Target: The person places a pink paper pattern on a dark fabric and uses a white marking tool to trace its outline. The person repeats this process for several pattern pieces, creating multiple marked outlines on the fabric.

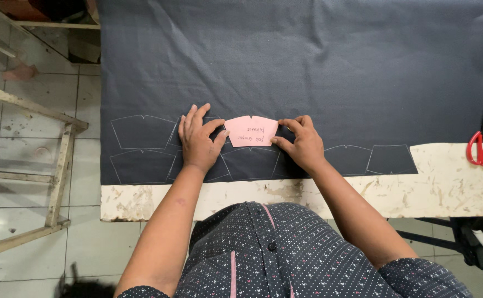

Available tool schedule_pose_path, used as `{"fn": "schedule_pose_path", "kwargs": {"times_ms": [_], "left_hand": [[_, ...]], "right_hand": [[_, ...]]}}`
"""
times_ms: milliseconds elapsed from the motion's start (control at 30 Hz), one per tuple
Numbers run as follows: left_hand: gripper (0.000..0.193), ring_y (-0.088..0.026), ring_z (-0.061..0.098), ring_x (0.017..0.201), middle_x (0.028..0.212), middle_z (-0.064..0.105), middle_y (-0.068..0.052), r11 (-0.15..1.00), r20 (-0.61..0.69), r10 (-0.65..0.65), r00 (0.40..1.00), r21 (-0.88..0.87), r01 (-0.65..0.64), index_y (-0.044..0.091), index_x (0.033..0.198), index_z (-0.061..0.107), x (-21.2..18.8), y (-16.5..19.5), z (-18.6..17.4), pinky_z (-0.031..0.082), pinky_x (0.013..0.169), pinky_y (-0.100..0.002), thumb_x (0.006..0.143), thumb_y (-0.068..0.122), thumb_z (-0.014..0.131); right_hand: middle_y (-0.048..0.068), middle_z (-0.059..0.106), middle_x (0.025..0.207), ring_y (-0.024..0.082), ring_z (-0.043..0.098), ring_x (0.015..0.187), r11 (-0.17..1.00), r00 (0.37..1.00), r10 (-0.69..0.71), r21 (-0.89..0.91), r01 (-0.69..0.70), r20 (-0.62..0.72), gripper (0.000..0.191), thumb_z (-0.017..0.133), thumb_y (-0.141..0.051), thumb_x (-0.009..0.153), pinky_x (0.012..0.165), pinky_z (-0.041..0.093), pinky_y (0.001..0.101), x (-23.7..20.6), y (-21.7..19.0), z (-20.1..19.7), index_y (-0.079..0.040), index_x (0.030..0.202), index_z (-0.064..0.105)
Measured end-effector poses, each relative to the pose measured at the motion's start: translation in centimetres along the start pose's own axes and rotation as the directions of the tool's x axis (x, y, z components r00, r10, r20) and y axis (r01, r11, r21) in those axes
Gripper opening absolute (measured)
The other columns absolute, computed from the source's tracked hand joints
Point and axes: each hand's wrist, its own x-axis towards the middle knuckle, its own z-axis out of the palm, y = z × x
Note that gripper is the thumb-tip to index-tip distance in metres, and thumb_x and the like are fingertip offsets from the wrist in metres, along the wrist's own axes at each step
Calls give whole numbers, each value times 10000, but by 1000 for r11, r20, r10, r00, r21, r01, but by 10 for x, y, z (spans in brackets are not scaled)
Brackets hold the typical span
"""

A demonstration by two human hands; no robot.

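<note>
My left hand lies flat on the dark grey cloth, fingers spread, with the thumb and forefinger tips pressing the left edge of a small pink paper pattern piece. My right hand rests at the pattern's right edge, fingers curled in a loose fist with the fingertips down against the paper's corner; I cannot tell whether it pinches anything between them. The pattern lies flat on the cloth, near the front edge of the table, about midway along the cloth's near hem, with handwriting on its face.

White chalk outlines of the same shape run in two rows across the cloth toward the table's left end, and more outlines sit to the right of my right hand along the hem. The cloth covers most of the table, leaving a bare, worn pale strip along the front. Red-handled scissors lie near the table's right edge, half on the cloth, well apart from both hands.
</note>
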Motion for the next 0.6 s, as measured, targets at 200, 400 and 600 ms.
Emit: {"fn": "schedule_pose_path", "kwargs": {"times_ms": [200,400,600], "left_hand": [[247,-342,307,1501,1511,508,-90,1000,5,13,1000,5,-13,199,1038,787,-1,-2,0,136,1247,-554,848,356,788],[319,-340,301,1513,1522,505,-93,1000,0,4,1000,-14,-4,151,1083,737,-1,-3,2,134,1255,-552,850,362,792],[289,-338,297,1515,1523,504,-89,999,24,-36,999,-17,37,155,1046,735,0,-1,0,127,1256,-545,848,358,789]], "right_hand": [[50,580,1155,216,652,914,999,998,48,-6,-47,31,537,835,-468,784,789,561,375,-2,-1,-1,-208,1238,715],[63,573,1163,216,638,965,999,1000,-2,-44,2,6,526,830,-470,800,787,558,382,-3,0,1,-218,1248,718],[60,571,1177,214,640,954,998,999,29,-56,-28,22,525,820,-468,807,787,558,382,-3,1,2,-231,1263,713]]}}
